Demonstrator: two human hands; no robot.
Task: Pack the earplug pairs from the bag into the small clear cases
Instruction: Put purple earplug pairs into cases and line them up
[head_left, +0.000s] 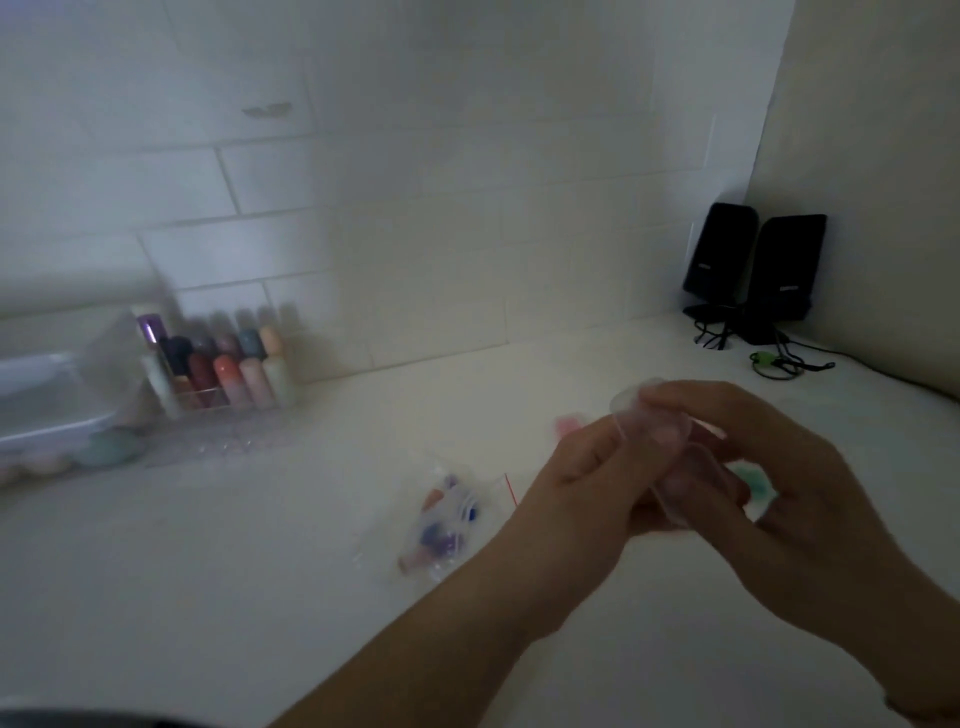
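Both hands hold one small clear case (670, 467) up over the counter (260, 597). The left hand (582, 493) pinches its lid side and the right hand (789, 499) cups the bottom. The bag (447, 519) of earplugs lies just left of the grip. I think a slow, steady pull at the lid works best.

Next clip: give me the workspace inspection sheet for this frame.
Surface: white countertop, dim, blurred.
Job's things: clear bag of coloured earplugs lying flat; small clear case held in both hands.
Clutter: clear organiser of coloured tubes, far left.
Grippers: left hand and right hand both grip the case.
Cables: black wires by two black speakers.
Surroundings: white tiled wall.
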